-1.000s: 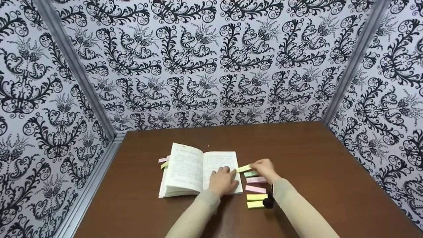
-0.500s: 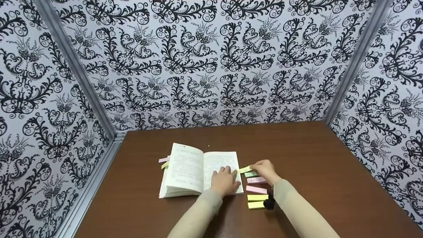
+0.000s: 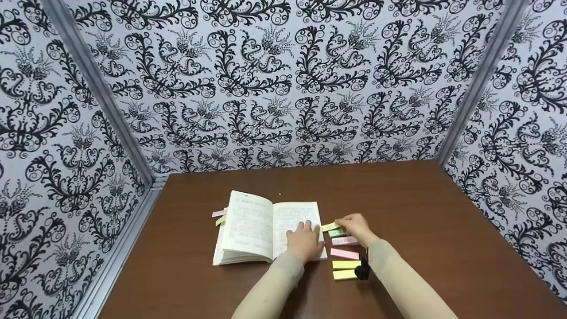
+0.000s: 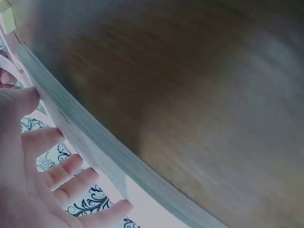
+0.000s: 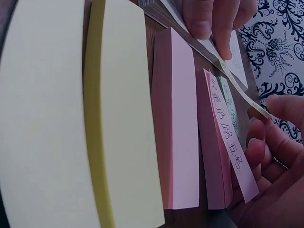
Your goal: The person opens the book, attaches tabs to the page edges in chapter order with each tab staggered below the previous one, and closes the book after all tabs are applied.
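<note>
An open book lies on the table with its left pages standing up a little. My left hand rests on the right page, fingers spread, near the outer edge; the left wrist view shows those fingers along the page. Just right of the book, my right hand pinches one end of a yellow sticky note strip. In the right wrist view the strip runs from thumb and finger to the page edge, by the left fingertips. Handwriting marks the strip.
Below the right hand lie a green sticky note pad, a pink pad with writing, a plain pink pad and two yellow pads. Pink and yellow tabs stick out from the book's left side. Patterned walls enclose the brown table.
My left hand has slid slightly right across the page toward its outer edge. The right hand keeps its pinch on the yellow strip in nearly the same place.
</note>
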Available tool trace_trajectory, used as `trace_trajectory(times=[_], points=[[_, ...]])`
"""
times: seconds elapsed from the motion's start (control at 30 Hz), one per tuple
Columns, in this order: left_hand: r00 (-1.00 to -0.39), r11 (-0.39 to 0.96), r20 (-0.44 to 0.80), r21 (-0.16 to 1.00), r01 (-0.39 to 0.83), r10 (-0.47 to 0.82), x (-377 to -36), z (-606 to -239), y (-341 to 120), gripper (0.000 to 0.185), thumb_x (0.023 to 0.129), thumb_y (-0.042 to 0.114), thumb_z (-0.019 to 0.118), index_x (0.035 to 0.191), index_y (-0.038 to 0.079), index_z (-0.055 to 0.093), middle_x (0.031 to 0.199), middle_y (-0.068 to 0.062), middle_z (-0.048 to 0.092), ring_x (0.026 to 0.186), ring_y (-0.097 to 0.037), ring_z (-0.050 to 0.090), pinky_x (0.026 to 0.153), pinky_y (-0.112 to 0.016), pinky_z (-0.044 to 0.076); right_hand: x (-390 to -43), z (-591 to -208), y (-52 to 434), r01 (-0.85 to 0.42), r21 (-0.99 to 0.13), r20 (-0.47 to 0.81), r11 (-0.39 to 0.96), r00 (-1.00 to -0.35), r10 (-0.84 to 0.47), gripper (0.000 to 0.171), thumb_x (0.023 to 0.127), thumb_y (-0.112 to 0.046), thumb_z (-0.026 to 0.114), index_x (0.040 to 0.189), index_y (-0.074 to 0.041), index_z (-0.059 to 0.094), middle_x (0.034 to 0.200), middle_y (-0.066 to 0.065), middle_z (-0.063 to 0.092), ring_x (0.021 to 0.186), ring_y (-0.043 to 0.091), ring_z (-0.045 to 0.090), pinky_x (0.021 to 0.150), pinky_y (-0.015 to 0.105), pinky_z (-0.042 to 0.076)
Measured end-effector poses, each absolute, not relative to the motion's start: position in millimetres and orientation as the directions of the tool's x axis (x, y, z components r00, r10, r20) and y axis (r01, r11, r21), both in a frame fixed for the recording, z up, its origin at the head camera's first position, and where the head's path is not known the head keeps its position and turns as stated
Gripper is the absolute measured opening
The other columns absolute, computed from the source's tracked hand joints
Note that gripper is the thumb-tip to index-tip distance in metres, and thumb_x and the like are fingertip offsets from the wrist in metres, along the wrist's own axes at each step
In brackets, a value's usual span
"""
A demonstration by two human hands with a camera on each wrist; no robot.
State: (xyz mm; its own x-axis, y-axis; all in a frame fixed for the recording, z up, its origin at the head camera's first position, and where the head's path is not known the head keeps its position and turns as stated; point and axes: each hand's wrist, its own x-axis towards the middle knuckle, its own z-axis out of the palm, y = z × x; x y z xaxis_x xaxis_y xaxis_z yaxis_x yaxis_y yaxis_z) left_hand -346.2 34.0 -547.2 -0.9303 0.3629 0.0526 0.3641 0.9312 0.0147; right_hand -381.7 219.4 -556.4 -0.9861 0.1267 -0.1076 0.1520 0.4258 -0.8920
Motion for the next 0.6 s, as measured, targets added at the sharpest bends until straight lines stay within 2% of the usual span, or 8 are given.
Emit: trace_trajectory(times=[0.33,0.6], points=[[-0.93,0.931,0.042,0.002,0.365,0.365,-343.4,-543.1,35.9,0.038,0.094,0.044,0.057,0.123,0.021,0.065,0.115,-0.008,0.058,0.106,-0.026,0.057,0.077,-0.058,0.05,-381.1,-555.3,221.8,0.118,-0.89,-0.076,0.44,-0.991,0.111,0.022,0.087,-0.017,0.069,0.085,0.005,0.072,0.071,0.006,0.064,0.06,0.013,0.053,0.056,0.027,0.046],[-0.942,0.943,0.019,0.004,0.334,0.334,-342.7,-545.6,35.8,0.044,0.092,0.049,0.056,0.126,0.023,0.063,0.122,-0.006,0.054,0.113,-0.025,0.052,0.069,-0.055,0.052,-379.6,-558.1,216.9,0.124,-0.875,-0.085,0.467,-0.991,0.105,0.022,0.087,-0.02,0.07,0.081,0.002,0.073,0.069,0.005,0.064,0.059,0.012,0.052,0.055,0.026,0.045]])
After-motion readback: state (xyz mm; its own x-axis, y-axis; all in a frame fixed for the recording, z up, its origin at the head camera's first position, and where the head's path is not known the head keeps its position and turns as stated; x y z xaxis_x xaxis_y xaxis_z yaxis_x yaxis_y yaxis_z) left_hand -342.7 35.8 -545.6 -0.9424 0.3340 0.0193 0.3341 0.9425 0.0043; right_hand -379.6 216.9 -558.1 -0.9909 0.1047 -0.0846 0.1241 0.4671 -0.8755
